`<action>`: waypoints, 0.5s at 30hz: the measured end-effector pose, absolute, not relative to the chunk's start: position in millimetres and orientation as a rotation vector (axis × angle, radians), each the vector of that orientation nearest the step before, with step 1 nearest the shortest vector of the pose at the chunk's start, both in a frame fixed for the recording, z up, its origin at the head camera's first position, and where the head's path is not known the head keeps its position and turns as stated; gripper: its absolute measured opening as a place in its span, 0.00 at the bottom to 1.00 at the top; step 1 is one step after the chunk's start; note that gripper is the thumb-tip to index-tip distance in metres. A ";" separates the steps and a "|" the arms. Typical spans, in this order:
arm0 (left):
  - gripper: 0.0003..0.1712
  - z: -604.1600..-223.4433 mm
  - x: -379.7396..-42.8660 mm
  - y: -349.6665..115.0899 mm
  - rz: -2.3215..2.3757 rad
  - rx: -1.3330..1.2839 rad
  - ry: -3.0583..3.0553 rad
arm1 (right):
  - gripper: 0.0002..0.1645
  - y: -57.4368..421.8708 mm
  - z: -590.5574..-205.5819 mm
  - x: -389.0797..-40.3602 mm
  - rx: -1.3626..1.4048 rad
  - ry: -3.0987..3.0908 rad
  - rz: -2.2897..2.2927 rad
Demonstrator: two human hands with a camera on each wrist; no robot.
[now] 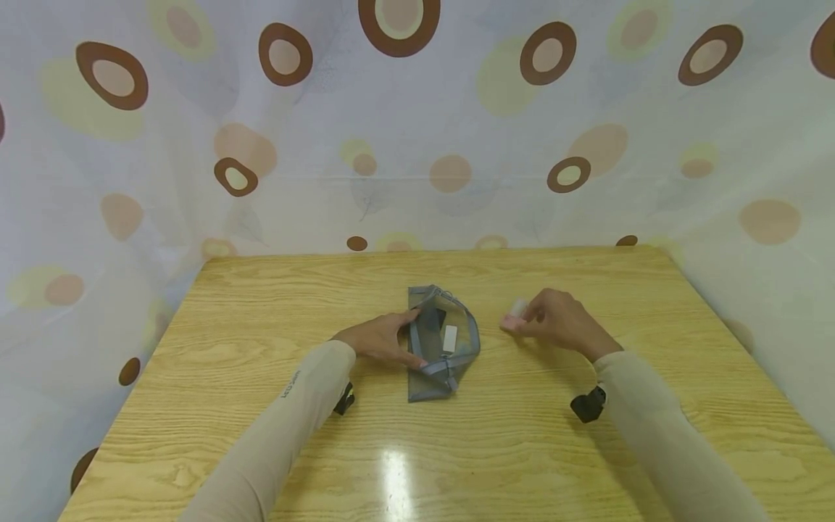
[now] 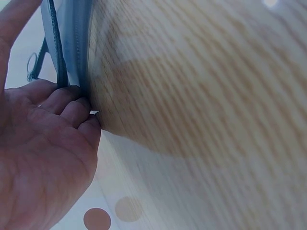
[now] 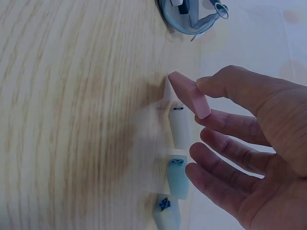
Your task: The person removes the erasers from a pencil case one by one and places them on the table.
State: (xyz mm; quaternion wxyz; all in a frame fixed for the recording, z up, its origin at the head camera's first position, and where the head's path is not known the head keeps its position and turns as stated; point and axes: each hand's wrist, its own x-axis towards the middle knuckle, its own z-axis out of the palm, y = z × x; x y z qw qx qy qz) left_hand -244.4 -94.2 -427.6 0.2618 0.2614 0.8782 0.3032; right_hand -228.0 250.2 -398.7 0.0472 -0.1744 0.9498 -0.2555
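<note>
My left hand (image 1: 383, 339) holds the mouth of a grey mesh zip pouch (image 1: 428, 388) apart, thumb and fingers on its rim. Its curled fingers lie at the zip edge in the left wrist view. A white block (image 1: 450, 339) and a dark item (image 1: 441, 317) show inside the pouch. To the right, my right hand (image 1: 562, 319) pinches a pink eraser-like block (image 3: 191, 95) between thumb and index finger, low over the table. Its other fingers are loosely bent. A whitish piece (image 1: 519, 307) shows just beyond the pink block.
Behind the right hand's fingers, the right wrist view shows a row with a white piece (image 3: 180, 127), a teal piece (image 3: 178, 177) and a pale piece (image 3: 167, 213), each with a dark mark. Patterned sheeting (image 1: 450, 210) borders the wooden table (image 1: 293, 290).
</note>
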 end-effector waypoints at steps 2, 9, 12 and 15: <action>0.63 -426.8 -243.7 -94.3 0.823 0.713 2.377 | 0.19 250.8 -401.1 -227.7 -0.540 2.906 -0.778; 0.63 -425.6 -242.6 -95.0 0.819 0.714 2.380 | 0.15 252.2 -405.4 -225.9 -0.567 2.902 -0.769; 0.64 -426.4 -243.1 -95.0 0.814 0.708 2.381 | 0.13 252.8 -407.0 -226.1 -0.565 2.887 -0.762; 0.64 -427.3 -243.7 -95.3 0.815 0.700 2.381 | 0.14 252.6 -407.9 -225.1 -0.570 2.885 -0.765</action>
